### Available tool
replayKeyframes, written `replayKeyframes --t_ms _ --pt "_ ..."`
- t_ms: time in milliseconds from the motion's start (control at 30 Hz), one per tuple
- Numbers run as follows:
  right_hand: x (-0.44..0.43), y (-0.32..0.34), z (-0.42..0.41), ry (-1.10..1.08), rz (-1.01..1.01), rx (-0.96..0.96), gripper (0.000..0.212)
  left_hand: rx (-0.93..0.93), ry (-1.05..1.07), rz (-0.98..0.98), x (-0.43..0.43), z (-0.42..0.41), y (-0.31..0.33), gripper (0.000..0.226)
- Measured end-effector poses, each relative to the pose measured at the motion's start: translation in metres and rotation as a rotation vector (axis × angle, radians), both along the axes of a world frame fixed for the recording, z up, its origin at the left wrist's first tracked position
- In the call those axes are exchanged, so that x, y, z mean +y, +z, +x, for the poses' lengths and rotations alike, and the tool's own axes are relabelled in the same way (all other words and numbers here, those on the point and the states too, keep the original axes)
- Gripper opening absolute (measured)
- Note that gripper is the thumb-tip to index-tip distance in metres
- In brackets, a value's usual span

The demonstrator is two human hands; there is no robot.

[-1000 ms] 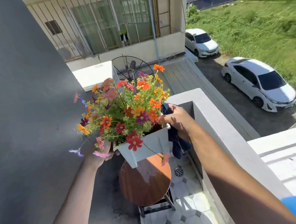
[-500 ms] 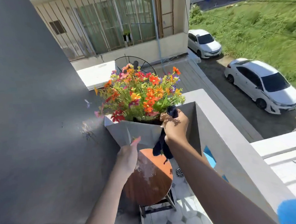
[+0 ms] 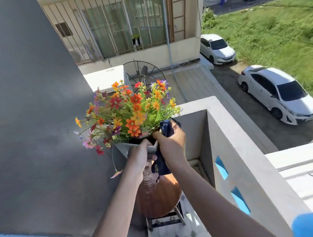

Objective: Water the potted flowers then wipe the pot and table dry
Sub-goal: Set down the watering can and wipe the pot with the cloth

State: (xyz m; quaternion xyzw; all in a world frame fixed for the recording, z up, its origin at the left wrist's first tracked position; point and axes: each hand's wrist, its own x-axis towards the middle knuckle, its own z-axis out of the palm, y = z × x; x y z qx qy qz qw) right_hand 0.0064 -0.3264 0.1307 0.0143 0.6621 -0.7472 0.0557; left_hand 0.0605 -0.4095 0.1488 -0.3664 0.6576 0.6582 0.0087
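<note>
Fingers of both hands grip the pot [image 3: 123, 148]; right hand [image 3: 172, 144] also clutches cloth [image 3: 161, 165].

My left hand [image 3: 138, 158] has climbed from under the pot [image 3: 123, 147] to its near rim, right beside my right hand [image 3: 171, 144] and the cloth [image 3: 161, 165].

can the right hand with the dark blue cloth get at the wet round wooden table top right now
Probably not yet: the right hand grips the dark blue cloth against the white pot, held above the wet round wooden table top.
</note>
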Motion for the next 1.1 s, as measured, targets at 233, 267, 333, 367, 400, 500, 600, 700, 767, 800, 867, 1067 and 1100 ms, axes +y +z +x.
replayKeyframes --t_ms 233,267,333,367,400,500,600,700,767,800,867,1067,1100 --pt "0.014 0.008 -0.008 0.012 0.113 0.117 0.042 0.061 -0.037 0.145 -0.012 0.014 0.02 0.038" --pt "0.019 0.007 -0.014 0.006 0.125 0.127 0.033 0.061 -0.056 0.16 -0.01 0.016 0.021 0.04" --pt "0.03 0.011 -0.017 0.067 0.151 0.102 0.005 0.064 -0.068 0.184 -0.008 0.019 0.02 0.044" --pt "0.032 0.013 -0.017 0.072 0.172 0.093 0.007 0.068 -0.067 0.194 -0.007 0.019 0.02 0.044" --pt "0.032 0.014 -0.017 0.038 0.165 0.125 0.007 0.073 -0.063 0.206 -0.007 0.019 0.02 0.04" --pt "0.019 0.016 -0.01 -0.023 0.147 0.219 0.019 0.096 -0.031 0.246 -0.005 0.015 0.02 0.031" --pt "0.013 0.01 0.007 0.045 0.115 0.215 0.04 0.122 0.012 0.261 -0.006 0.009 0.021 0.031" --pt "0.023 -0.002 0.033 0.155 0.196 0.419 0.048 0.156 0.046 0.296 -0.011 0.007 0.027 0.034" --pt "0.029 -0.013 0.043 0.223 0.24 0.448 0.055 0.18 0.052 0.345 -0.015 0.006 0.032 0.032" --pt "0.031 -0.022 0.045 0.225 0.255 0.431 0.055 0.19 0.054 0.369 -0.016 0.006 0.034 0.031" --pt "0.033 -0.032 0.045 0.176 0.248 0.362 0.051 0.199 0.055 0.382 -0.016 0.006 0.035 0.032" --pt "0.03 -0.031 0.054 0.095 0.188 0.383 0.041 0.198 0.066 0.321 -0.011 0.007 0.035 0.029" --pt "0.028 -0.027 0.056 0.086 0.171 0.412 0.041 0.193 0.068 0.313 -0.01 0.007 0.033 0.028"
